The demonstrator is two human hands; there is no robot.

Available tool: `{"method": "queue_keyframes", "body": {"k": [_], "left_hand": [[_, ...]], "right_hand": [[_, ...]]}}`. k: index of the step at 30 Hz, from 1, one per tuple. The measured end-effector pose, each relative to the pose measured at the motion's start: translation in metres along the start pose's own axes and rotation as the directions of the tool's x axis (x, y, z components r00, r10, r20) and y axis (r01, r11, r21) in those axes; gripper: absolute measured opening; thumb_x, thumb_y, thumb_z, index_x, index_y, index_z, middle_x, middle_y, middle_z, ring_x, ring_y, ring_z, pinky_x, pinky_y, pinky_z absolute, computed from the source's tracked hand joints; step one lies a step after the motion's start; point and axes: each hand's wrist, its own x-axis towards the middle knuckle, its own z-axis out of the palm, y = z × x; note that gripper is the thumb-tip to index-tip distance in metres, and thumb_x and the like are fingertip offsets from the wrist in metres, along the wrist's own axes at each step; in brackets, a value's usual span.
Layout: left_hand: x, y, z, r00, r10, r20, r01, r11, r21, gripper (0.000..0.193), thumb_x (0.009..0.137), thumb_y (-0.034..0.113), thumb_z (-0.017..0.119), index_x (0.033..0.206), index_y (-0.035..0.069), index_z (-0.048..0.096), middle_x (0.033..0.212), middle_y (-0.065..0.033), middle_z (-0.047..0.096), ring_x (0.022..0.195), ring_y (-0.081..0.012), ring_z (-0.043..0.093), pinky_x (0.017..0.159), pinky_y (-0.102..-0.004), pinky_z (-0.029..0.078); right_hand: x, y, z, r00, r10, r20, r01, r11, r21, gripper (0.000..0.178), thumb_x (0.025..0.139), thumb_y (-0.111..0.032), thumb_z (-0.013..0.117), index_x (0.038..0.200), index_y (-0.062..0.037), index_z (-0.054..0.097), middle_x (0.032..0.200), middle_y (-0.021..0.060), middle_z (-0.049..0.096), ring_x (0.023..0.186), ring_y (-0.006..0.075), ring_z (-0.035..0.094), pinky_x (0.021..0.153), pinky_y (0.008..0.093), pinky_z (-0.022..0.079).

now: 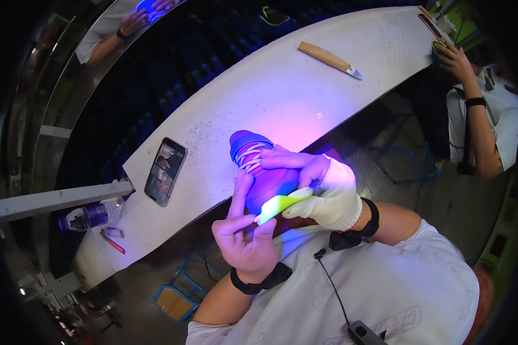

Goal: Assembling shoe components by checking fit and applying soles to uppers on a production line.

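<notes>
A lace-up shoe [275, 181], lit purple and blue, is held between my hands above the near edge of the white table, its ankle opening pointing away from me. My left hand [244, 247] is bare; its thumb and a finger pinch the end of a curved white and yellow-green strip, perhaps part of a sole [283, 203], while another finger touches the shoe's side. My right hand [335, 192], in a white glove with bare fingers, grips the shoe from the right, fingers over the laces. Its thumb is by the strip's other end. The shoe's underside is hidden.
On the white table [230, 109] lie a phone [166, 171], a wooden-handled knife [329, 58] and a red-handled tool [113, 241]. A bottle [90, 216] lies at the left. Co-workers' hands show at right [457, 62] and upper left [133, 24]. A blue-framed stool [181, 293] stands below.
</notes>
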Motion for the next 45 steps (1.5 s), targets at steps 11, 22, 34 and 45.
{"method": "queue_keyframes", "body": {"k": [11,22,34,45], "left_hand": [[0.048,0.043,-0.016,0.978,-0.13,0.164,0.051,0.907,0.419,0.04,0.113,0.037,0.049,0.124,-0.001,0.057,0.134,-0.0267,0.062,0.13,-0.0343,0.059,0.117,-0.0501,0.042],[0.084,0.045,-0.061,0.896,-0.138,0.422,-0.11,0.851,0.514,0.081,0.056,0.05,0.098,0.111,-0.001,0.066,0.114,-0.0243,0.078,0.117,-0.041,0.074,0.118,-0.064,0.044],[0.052,0.047,-0.101,0.927,-0.344,0.152,0.271,0.891,0.364,0.049,0.074,0.009,0.095,0.113,0.003,0.065,0.144,-0.0289,0.064,0.141,-0.037,0.06,0.118,-0.061,0.045],[0.037,0.033,-0.083,0.822,-0.567,-0.059,0.349,0.419,0.838,0.094,0.072,0.031,0.095,0.152,0.007,0.052,0.115,-0.0169,0.077,0.104,-0.0341,0.078,0.086,-0.0423,0.061]], "right_hand": [[0.026,0.003,-0.001,0.969,-0.178,0.171,0.247,0.708,-0.661,0.051,0.062,-0.036,0.101,0.089,-0.0106,0.066,0.128,0.0149,0.071,0.104,0.0342,0.074,0.08,0.0412,0.063],[0.029,0.04,-0.003,0.919,-0.246,0.309,0.384,0.74,-0.552,0.033,0.071,-0.032,0.09,0.086,-0.0114,0.069,0.102,0.0119,0.066,0.088,0.034,0.064,0.072,0.0476,0.056],[0.025,0.092,0.015,0.904,-0.36,0.23,0.427,0.753,-0.501,0.058,0.064,-0.039,0.092,0.094,-0.0026,0.058,0.123,0.0244,0.066,0.105,0.0429,0.064,0.096,0.0566,0.056],[0.007,0.107,0.044,0.859,-0.385,0.338,0.512,0.637,-0.577,0.025,0.084,-0.016,0.073,0.095,-0.0109,0.05,0.13,0.0175,0.067,0.112,0.0373,0.064,0.099,0.0556,0.057]]}}
